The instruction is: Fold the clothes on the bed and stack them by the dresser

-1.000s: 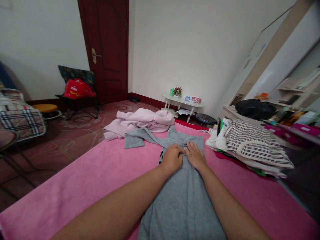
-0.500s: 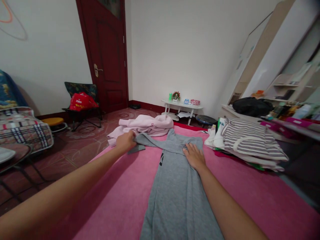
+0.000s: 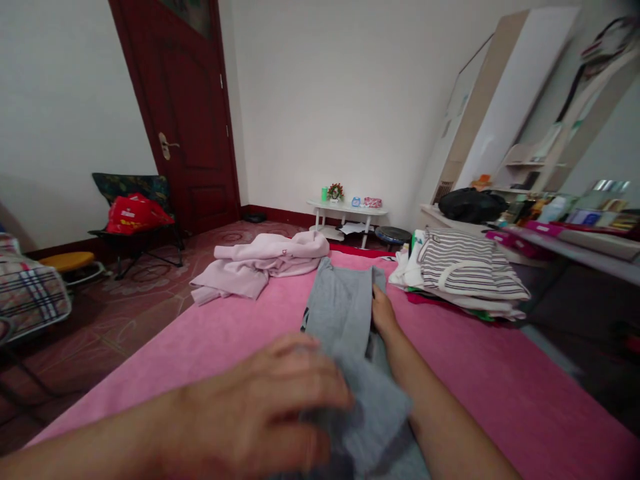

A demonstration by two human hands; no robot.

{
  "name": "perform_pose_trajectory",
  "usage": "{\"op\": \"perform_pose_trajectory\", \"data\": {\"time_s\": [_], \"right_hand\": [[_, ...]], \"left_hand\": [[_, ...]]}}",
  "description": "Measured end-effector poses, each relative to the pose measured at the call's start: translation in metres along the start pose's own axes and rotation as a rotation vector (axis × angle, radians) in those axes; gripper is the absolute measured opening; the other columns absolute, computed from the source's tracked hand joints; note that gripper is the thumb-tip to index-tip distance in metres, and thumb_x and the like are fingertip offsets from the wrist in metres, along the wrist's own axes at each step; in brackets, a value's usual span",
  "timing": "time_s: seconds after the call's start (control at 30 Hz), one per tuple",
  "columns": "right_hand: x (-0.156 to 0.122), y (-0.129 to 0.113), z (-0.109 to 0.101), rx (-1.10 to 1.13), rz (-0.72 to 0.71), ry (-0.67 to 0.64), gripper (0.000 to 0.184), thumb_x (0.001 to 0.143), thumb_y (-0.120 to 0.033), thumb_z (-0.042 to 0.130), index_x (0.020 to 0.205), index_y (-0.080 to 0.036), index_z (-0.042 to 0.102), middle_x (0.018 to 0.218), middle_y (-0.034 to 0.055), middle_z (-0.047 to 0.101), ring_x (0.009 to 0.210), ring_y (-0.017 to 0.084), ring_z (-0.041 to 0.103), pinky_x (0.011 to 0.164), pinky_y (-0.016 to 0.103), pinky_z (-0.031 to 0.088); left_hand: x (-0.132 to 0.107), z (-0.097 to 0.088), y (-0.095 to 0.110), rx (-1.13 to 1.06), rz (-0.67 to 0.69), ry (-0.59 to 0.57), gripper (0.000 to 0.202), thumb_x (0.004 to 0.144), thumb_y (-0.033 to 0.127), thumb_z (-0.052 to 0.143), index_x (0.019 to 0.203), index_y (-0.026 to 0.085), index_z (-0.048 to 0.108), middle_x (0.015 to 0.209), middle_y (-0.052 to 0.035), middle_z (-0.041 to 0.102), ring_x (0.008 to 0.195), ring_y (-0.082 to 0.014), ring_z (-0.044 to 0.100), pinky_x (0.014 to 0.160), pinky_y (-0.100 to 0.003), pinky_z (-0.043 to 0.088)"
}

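A grey long-sleeved shirt (image 3: 333, 300) lies lengthwise on a pink cover (image 3: 235, 347), with one sleeve laid down along its body. My left hand (image 3: 280, 400), blurred by motion, is low in front with fingers bent round the end of the grey sleeve, whose blurred cloth sticks out to the right. At the shirt's far right edge is my right hand (image 3: 384, 312), its fingers mostly hidden behind the folded sleeve. Beyond the shirt to the left rests a crumpled pink sweatshirt (image 3: 275, 260).
A stack of folded clothes with a striped top (image 3: 465, 267) lies at the right. Beside it stands a dresser crowded with bottles and a black bag (image 3: 473, 205). A small white table (image 3: 347, 208), a folding chair with a red bag (image 3: 135, 215) and a yellow stool (image 3: 67, 261) stand farther back.
My left hand has come from the far left towards me, bringing the sleeve down along the shirt. The right hand's fingers, flat on top before, are now behind the cloth. The view has turned right.
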State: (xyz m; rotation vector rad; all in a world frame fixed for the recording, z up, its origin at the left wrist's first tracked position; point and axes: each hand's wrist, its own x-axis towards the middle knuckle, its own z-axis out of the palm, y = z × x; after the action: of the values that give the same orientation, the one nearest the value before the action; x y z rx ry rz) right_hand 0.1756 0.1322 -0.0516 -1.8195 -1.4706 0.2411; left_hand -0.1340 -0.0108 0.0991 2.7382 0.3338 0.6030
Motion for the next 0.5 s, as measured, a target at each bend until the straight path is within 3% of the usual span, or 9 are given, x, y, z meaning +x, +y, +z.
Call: {"op": "perform_pose_trajectory", "data": {"time_s": [0.07, 0.2, 0.27, 0.33, 0.4, 0.5], "right_hand": [[0.000, 0.000, -0.002, 0.069, 0.034, 0.015, 0.039, 0.090, -0.039, 0.036, 0.117, -0.024, 0.061, 0.104, 0.0048, 0.070, 0.095, 0.022, 0.063, 0.083, 0.032, 0.047], [-0.002, -0.001, -0.003, 0.150, 0.053, 0.048, 0.035, 0.087, -0.036, 0.038, 0.105, -0.024, 0.065, 0.097, 0.0036, 0.070, 0.091, 0.022, 0.063, 0.082, 0.032, 0.047], [-0.003, -0.001, -0.003, 0.173, 0.045, 0.060, 0.034, 0.086, -0.036, 0.038, 0.101, -0.023, 0.066, 0.095, 0.0034, 0.070, 0.090, 0.022, 0.063, 0.081, 0.032, 0.047], [-0.004, 0.000, -0.004, 0.195, 0.037, 0.078, 0.035, 0.086, -0.038, 0.037, 0.097, -0.023, 0.067, 0.092, 0.0031, 0.071, 0.087, 0.022, 0.062, 0.079, 0.031, 0.048], [-0.004, 0.002, -0.005, 0.212, 0.031, 0.098, 0.039, 0.087, -0.040, 0.034, 0.095, -0.022, 0.067, 0.091, 0.0035, 0.071, 0.087, 0.022, 0.062, 0.077, 0.030, 0.048], [-0.005, 0.004, -0.008, 0.251, 0.034, 0.152, 0.048, 0.089, -0.046, 0.028, 0.091, -0.019, 0.068, 0.088, 0.0057, 0.071, 0.087, 0.022, 0.062, 0.075, 0.029, 0.048]], "left_hand": [[-0.012, 0.018, 0.019, -0.183, -0.033, -0.136, 0.039, 0.091, 0.027, 0.054, 0.127, 0.040, 0.054, 0.110, 0.0013, 0.069, 0.097, -0.0176, 0.061, 0.099, -0.030, 0.040], [-0.011, 0.033, 0.026, -0.295, -0.202, -0.011, 0.033, 0.094, 0.028, 0.044, 0.121, 0.040, 0.058, 0.115, -0.0010, 0.065, 0.104, -0.0187, 0.058, 0.093, -0.030, 0.043], [-0.002, 0.035, 0.024, -0.268, -0.267, -0.001, 0.031, 0.091, 0.037, 0.050, 0.121, 0.037, 0.058, 0.118, -0.0027, 0.062, 0.108, -0.0203, 0.055, 0.095, -0.031, 0.041], [0.004, 0.040, 0.021, -0.231, -0.322, -0.031, 0.047, 0.081, 0.050, 0.062, 0.124, 0.033, 0.055, 0.121, -0.0060, 0.060, 0.109, -0.0239, 0.054, 0.096, -0.033, 0.040], [0.007, 0.048, 0.017, -0.186, -0.430, -0.061, 0.063, 0.069, 0.061, 0.069, 0.122, 0.028, 0.056, 0.116, -0.0091, 0.061, 0.101, -0.0269, 0.056, 0.087, -0.034, 0.042], [0.005, 0.061, 0.009, -0.208, -0.629, -0.152, 0.065, 0.066, 0.065, 0.067, 0.113, 0.022, 0.055, 0.086, -0.0047, 0.065, 0.072, -0.0210, 0.057, 0.062, -0.028, 0.040]]}}
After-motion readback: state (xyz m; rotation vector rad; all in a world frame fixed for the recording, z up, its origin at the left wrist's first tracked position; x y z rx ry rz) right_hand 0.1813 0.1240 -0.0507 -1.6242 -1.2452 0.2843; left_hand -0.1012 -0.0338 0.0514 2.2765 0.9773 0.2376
